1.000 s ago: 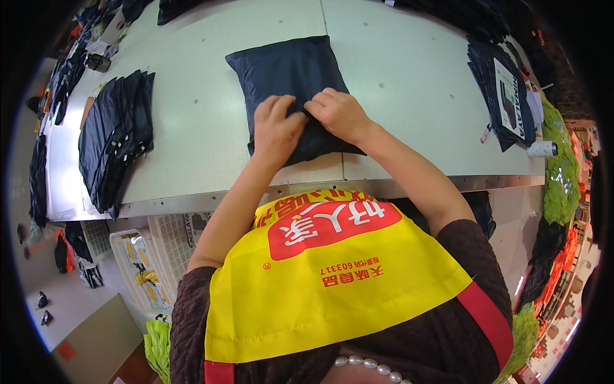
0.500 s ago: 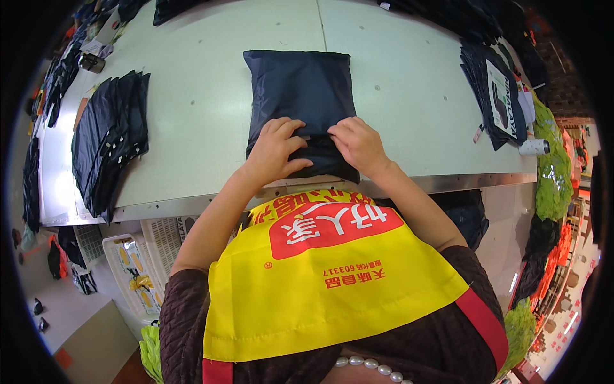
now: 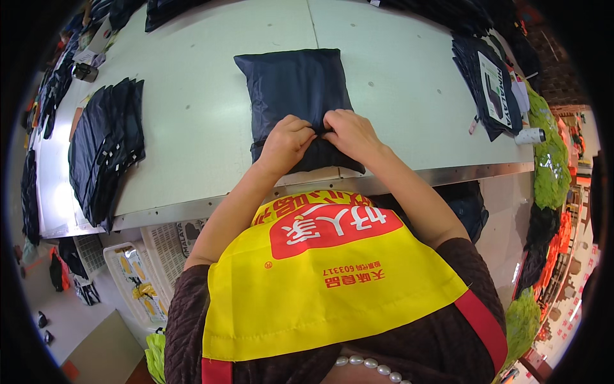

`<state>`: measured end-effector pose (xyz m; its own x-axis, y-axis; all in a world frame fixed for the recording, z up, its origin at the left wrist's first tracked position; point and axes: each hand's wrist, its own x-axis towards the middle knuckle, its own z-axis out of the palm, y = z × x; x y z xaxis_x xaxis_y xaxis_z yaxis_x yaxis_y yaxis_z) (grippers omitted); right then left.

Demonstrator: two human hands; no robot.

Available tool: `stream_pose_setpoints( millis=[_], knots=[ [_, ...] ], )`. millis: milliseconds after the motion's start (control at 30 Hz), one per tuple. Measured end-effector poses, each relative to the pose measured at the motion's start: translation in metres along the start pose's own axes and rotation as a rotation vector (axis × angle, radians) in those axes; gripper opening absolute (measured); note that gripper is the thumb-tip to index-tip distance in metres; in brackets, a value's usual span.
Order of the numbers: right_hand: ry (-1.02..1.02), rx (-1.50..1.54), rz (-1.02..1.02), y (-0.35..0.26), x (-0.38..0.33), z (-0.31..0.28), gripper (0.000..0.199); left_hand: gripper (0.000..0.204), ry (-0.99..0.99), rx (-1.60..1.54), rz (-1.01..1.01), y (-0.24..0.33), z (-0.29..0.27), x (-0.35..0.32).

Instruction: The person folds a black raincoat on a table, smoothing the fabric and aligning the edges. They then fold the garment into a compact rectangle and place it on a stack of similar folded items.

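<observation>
Pinching at the dark pouch (image 3: 294,83), the left hand (image 3: 287,146) has its thumb and fingertips drawn together on the cloth, though the bit caught between them is too small and dark for me to make out. Just beside it the right hand (image 3: 350,134) touches the pouch with fingers bent and thumb close; whether they grip a fold, I can't tell (the knuckles block my view). The pouch lies puffed up on the pale table (image 3: 192,96), near its front edge, part of its lower half covered by the hands. Well apart on either side sit a left stack (image 3: 105,147) and a right stack (image 3: 473,83), both dark. Along the far edge, a dark pile (image 3: 435,16) is cut off, its contents unclear
</observation>
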<state>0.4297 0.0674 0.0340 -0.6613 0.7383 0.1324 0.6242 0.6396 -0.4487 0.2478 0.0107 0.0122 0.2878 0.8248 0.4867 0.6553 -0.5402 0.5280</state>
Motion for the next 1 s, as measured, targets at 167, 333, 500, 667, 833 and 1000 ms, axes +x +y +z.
stream_pose_setpoints(
  millis=[167, 333, 500, 667, 833, 1000],
  knots=[
    [-0.192, 0.304, 0.313, 0.016, 0.015, -0.002, 0.026, 0.007, -0.011, 0.110, 0.066, 0.000, 0.002, -0.002],
    [0.300, 0.328, 0.297, 0.060, -0.026, 0.024, 0.034, 0.008, 0.080, 0.139, 0.074, -0.001, 0.006, -0.006],
    [-0.146, 0.820, 0.716, 0.079, -0.049, 0.014, 0.037, 0.008, 0.138, 0.134, 0.082, -0.002, 0.008, -0.009],
    [-0.256, 0.444, 0.529, 0.069, -0.044, -0.002, 0.032, 0.008, 0.159, 0.134, 0.083, -0.004, 0.009, -0.012],
    [-0.171, 0.498, 0.459, 0.064, -0.044, 0.000, 0.028, 0.008, 0.152, 0.126, 0.085, -0.002, 0.008, -0.014],
    [-0.132, 0.131, 0.219, -0.018, -0.011, -0.005, 0.029, 0.009, 0.189, 0.123, 0.094, -0.002, 0.008, -0.018]
  ],
)
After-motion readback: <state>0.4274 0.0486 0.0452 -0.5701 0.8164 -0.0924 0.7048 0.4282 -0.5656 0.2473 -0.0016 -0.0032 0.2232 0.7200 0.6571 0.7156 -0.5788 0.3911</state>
